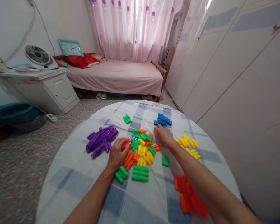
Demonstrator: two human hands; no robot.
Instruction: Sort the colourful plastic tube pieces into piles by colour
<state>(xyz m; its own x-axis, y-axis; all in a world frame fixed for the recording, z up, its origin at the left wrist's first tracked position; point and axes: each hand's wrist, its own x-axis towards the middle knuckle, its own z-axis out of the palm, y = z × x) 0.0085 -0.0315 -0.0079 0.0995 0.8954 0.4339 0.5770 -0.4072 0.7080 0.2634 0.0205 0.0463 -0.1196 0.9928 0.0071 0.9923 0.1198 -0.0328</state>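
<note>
Left hand [118, 154] lies spread on the mixed blocks [142, 149]; right hand [163, 135] curled, grip unclear

Person, own body: two forearms, bare along the whole visible length, slender, lightly haired. Left hand [118, 154] and right hand [163, 135]: bare, fingers uncovered.

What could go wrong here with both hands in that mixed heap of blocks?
The right hand reaches in with its forearm over the orange pile, close to the table edge; pulling back might knock pieces off. The left hand lies beside the purple pile, so a sideways sweep could push mixed blocks into it.
</note>
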